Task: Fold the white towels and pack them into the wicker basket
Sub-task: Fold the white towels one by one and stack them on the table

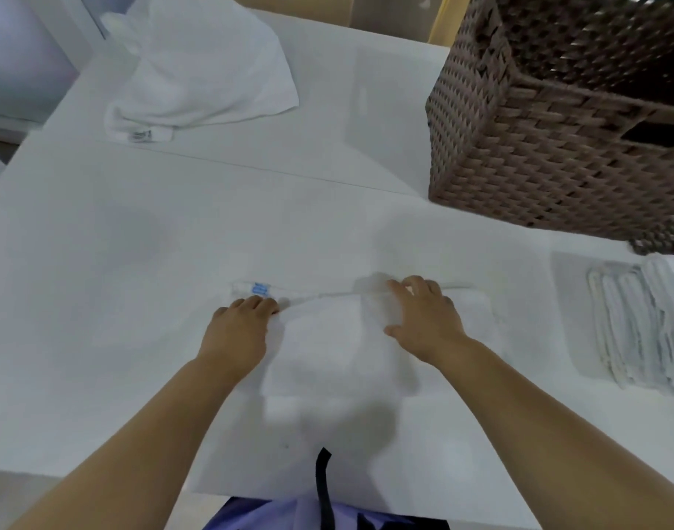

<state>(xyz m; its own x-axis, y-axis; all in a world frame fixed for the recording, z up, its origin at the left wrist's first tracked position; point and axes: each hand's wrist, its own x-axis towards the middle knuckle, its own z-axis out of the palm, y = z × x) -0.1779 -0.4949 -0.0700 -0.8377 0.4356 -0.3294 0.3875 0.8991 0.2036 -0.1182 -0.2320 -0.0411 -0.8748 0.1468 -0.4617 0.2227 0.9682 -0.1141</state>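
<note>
Folding step — towel [327,350] edge is pinched by left hand [237,328], pressed by flat right hand [427,319]; another fold is likely required.

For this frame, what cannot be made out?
Head view:
wicker basket: cut off by top and right edges; interior too dark.
folded towel stack: cut by right edge; count unclear.
towel being folded: outline washed out against white table.
left hand: curled over the towel edge, grip hidden.

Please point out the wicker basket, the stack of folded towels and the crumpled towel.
wicker basket [538,166]: head view, on its near woven wall.
stack of folded towels [633,323]: head view, on the layered edges.
crumpled towel [201,70]: head view, on its middle folds.
</note>
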